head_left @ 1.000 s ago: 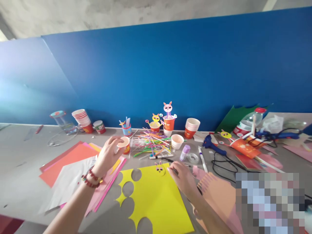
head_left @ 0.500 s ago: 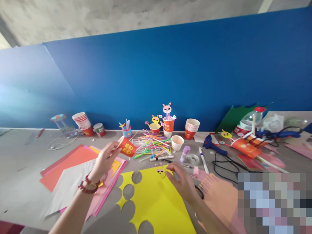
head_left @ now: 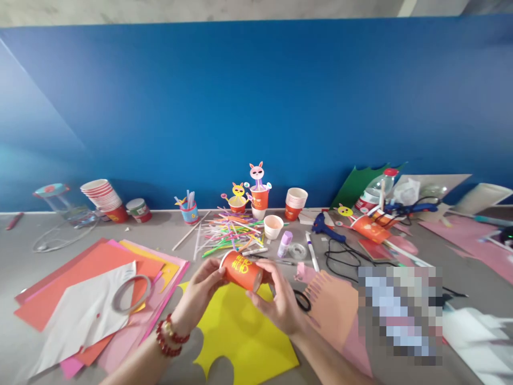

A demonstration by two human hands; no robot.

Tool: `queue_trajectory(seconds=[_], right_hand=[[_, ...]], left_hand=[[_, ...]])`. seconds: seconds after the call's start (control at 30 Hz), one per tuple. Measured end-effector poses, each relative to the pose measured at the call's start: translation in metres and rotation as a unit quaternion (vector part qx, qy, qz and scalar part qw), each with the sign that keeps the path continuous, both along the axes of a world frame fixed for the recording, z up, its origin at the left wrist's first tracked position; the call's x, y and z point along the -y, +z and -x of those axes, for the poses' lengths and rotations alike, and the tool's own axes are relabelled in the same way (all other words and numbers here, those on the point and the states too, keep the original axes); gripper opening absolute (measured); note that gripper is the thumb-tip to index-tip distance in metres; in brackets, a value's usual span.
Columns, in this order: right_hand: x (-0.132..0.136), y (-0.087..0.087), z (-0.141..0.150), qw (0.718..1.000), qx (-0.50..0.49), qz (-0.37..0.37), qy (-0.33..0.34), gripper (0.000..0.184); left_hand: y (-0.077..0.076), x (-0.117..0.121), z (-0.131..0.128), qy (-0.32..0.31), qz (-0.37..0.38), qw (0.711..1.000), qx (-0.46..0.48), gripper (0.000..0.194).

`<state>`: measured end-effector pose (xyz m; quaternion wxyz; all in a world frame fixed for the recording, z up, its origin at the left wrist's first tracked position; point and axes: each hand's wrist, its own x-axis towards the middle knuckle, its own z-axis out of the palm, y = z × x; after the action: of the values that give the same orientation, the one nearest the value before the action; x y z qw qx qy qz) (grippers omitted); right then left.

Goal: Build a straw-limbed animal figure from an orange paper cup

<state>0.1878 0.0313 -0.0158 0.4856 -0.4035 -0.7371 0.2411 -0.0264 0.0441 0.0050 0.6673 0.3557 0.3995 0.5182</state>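
An orange paper cup (head_left: 241, 270) with yellow lettering lies tipped on its side in the air, its base toward the right. My left hand (head_left: 204, 289), with red bead bracelets at the wrist, pinches the cup at its rim. Around the base end, my right hand (head_left: 276, 297) has its fingers on the cup and its thumb just below. Beneath both hands is a yellow sheet (head_left: 244, 326) with round pieces cut from its edge. The small rabbit face does not show on the sheet now.
Behind the hands lies a pile of coloured sticks (head_left: 228, 230), with two cup figures (head_left: 259, 198) beyond. A glue stick (head_left: 285, 244), clear tape (head_left: 297, 251), a marker (head_left: 311, 251) and a blue glue gun (head_left: 328, 229) with cable lie right. Coloured paper and a tape roll (head_left: 131, 294) lie left.
My left hand has brought the paper cup down and toward the middle. My right hand has risen from the yellow sheet to the cup's base. The view has turned right.
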Motion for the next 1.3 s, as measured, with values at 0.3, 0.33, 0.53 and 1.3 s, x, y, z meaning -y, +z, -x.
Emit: queue_trajectory(seconds=[0.3,0.33,0.53,1.3], right_hand=[[0.005,0.016,-0.006,0.995,0.082,-0.044,0.020,0.051],[0.004,0.023,-0.015,0.989,0.144,-0.032,0.015,0.045],[0.004,0.025,-0.069,0.901,0.404,0.063,-0.148,0.010],[-0.017,0.008,-0.065,0.900,0.334,0.208,-0.189,0.005]], left_hand=[[-0.003,0.017,-0.033,-0.077,0.013,0.988,0.132,0.034],[-0.001,0.015,-0.031,-0.053,0.002,0.992,0.115,0.034],[0.001,0.012,-0.014,-0.040,0.031,0.998,0.041,0.036],[-0.017,0.019,-0.014,-0.162,0.008,0.984,0.080,0.044]])
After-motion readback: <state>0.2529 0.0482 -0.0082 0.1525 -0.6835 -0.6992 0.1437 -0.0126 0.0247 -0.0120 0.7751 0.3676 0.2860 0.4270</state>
